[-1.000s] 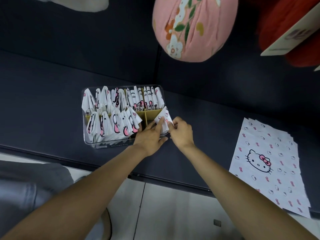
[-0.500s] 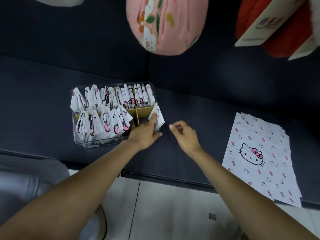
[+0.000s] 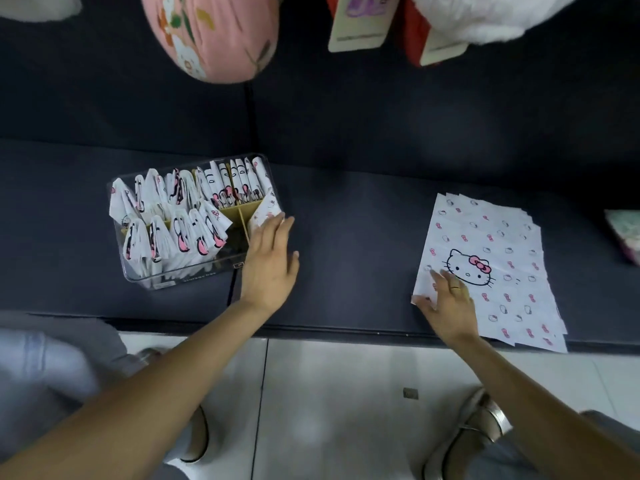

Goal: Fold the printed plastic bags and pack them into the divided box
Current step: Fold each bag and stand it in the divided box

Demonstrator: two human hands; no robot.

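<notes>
A clear divided box (image 3: 180,271) sits on the dark seat at left, packed with several folded white-and-pink printed bags. A folded bag (image 3: 265,213) stands in its near right compartment. My left hand (image 3: 270,261) hovers with straight fingers at the box's right end, fingertips next to that folded bag. A stack of flat printed plastic bags (image 3: 498,244) lies at right. My right hand (image 3: 446,299) rests on the stack's near left corner, its fingers spread over the top sheet.
The dark bench (image 3: 346,237) runs across the view, its front edge just below my hands. A pink floral cushion (image 3: 214,32), a red item with paper tags (image 3: 415,29) and white plush (image 3: 491,15) sit at the back. Pale floor and shoes lie below.
My right hand left the folded bag and moved right onto the flat stack. The folded bag now stands in the box. My left hand stays by the box's right end, fingers straightened.
</notes>
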